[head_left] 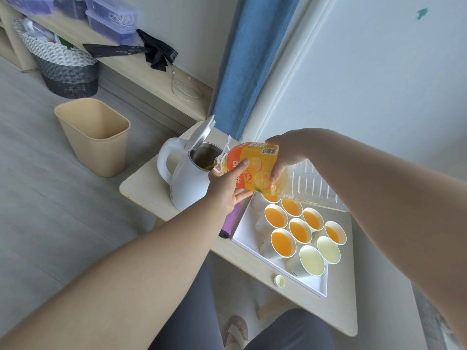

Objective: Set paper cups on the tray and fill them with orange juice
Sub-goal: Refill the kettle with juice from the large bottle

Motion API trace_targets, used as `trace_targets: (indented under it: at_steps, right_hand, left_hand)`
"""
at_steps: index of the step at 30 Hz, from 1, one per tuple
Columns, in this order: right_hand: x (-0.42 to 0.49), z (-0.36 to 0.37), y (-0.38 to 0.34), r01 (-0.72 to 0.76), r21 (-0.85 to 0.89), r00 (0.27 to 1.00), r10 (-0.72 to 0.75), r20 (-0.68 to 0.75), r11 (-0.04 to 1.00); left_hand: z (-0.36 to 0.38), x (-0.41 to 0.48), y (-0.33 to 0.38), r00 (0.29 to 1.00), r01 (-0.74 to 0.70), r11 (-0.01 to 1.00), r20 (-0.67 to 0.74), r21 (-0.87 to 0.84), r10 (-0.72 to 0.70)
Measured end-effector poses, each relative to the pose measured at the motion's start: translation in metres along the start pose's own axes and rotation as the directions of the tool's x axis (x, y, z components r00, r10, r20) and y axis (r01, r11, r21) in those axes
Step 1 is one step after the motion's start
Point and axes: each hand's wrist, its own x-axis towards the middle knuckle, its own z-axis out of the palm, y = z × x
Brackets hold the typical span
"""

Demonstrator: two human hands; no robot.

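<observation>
Paper cups [264,247] on white tray [243,232], most with orange juice [300,231], two empty

The orange juice bottle [252,168] is held almost level by both hands above the far-left corner of the tray [246,232]. The left hand [227,188] is wrapped around the label end near the neck. The right hand [283,152] is clamped over the base end from above. The neck is pointed at the open white kettle [187,183] at the left edge of the surface [146,183]. Nine paper cups [300,230] are grouped on the tray. Seven are filled with juice; the two nearest the tray's near-right corner are empty. A bottle cap [279,281] is laid on the surface just outside the tray's near edge.
</observation>
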Motion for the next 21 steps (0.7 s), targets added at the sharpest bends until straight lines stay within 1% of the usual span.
trace_targets:
  at_steps: [16,21]
  right_hand:
    - [0.009,-0.016,-0.006,0.001,-0.144,1.0,0.002,0.023,0.99]
    - [0.013,-0.021,-0.006,-0.001,-0.068,1.0,0.001,0.007,0.998]
  left_hand:
    - [0.0,0.004,0.0,1.0,0.008,0.997,0.015,-0.079,-0.007]
    - [-0.001,0.005,0.0,1.0,0.012,0.993,0.028,-0.121,-0.008]
